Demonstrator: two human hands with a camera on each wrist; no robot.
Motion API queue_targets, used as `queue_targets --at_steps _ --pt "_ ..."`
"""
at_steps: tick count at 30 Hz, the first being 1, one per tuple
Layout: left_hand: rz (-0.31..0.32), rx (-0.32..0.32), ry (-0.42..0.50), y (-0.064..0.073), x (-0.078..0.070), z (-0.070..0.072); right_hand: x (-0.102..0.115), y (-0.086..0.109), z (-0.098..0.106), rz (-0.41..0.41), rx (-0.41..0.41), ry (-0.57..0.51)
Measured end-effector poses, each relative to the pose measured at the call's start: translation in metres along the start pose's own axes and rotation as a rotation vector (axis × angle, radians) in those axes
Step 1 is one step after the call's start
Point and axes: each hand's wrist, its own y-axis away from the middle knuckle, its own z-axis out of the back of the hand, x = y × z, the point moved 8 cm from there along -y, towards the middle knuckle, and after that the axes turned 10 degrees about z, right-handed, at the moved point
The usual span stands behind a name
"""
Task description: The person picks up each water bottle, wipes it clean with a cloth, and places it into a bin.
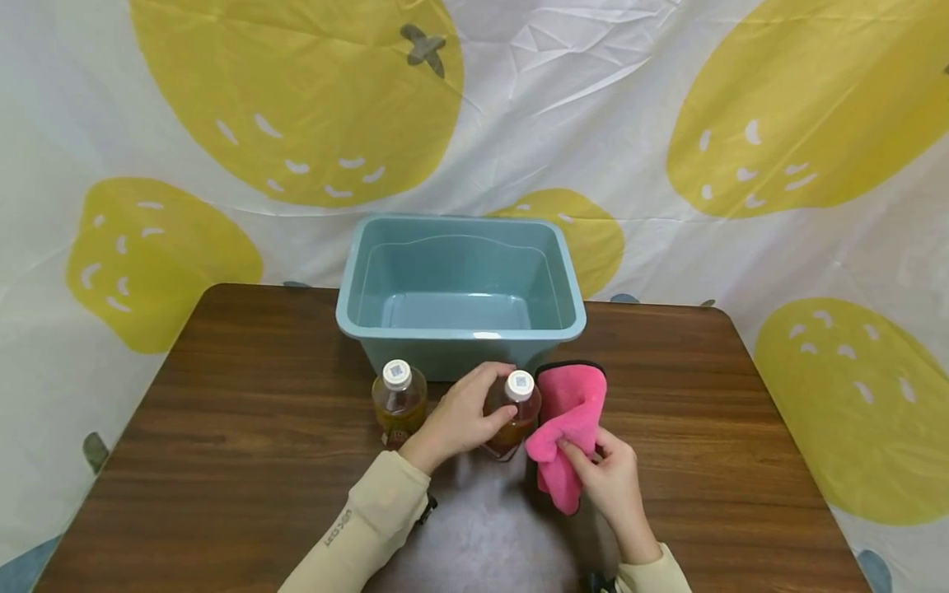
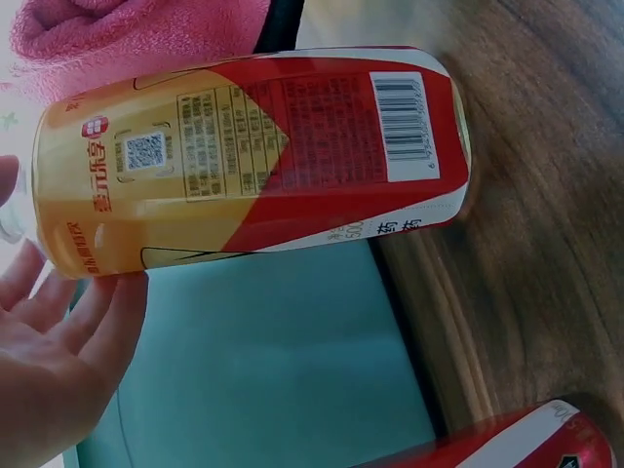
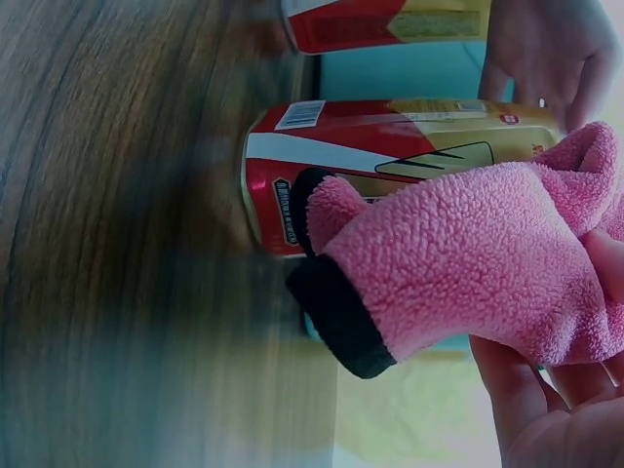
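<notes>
My left hand (image 1: 461,416) grips a bottle (image 1: 521,412) with a white cap around its upper part. In the left wrist view the bottle (image 2: 244,166) shows a red and gold label with a barcode; its base appears to be on the table. A pink plush cloth (image 1: 569,403) with black edging is pinched between the thumb and fingers of my right hand (image 1: 614,482). This cloth hangs in folds just right of the bottle, and in the right wrist view the cloth (image 3: 478,244) covers part of the label.
A second white-capped bottle (image 1: 400,403) stands to the left of my left hand. Behind both bottles is a blue-green plastic tub (image 1: 463,350) with nothing visible inside. The brown wooden table (image 1: 245,428) ends at a lemon-patterned curtain (image 1: 563,99).
</notes>
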Motion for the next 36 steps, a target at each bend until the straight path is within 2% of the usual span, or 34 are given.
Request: queue_targets --at_steps 4,8,15,19,21,27,36 --pt "-0.016 0.019 0.027 -0.001 0.000 0.000 0.005 -0.001 0.000 0.024 -0.020 0.006" --pt "-0.019 0.017 0.016 -0.001 0.000 0.000 0.014 -0.005 -0.003 0.046 -0.020 0.050" --pt "-0.032 -0.008 -0.014 0.000 -0.001 0.000 0.057 -0.015 -0.011 0.097 0.008 0.040" --pt "-0.031 -0.024 -0.019 0.000 0.000 0.000 0.066 -0.020 -0.015 0.122 0.029 0.051" --pt "-0.033 -0.027 -0.017 0.000 0.001 0.000 0.063 -0.021 -0.017 0.133 0.039 0.053" --pt "-0.019 -0.026 0.007 -0.001 0.002 0.001 0.035 -0.024 -0.024 0.137 0.083 0.056" --pt "0.016 -0.047 -0.083 -0.002 0.002 0.004 0.030 -0.019 -0.027 0.181 0.097 0.156"
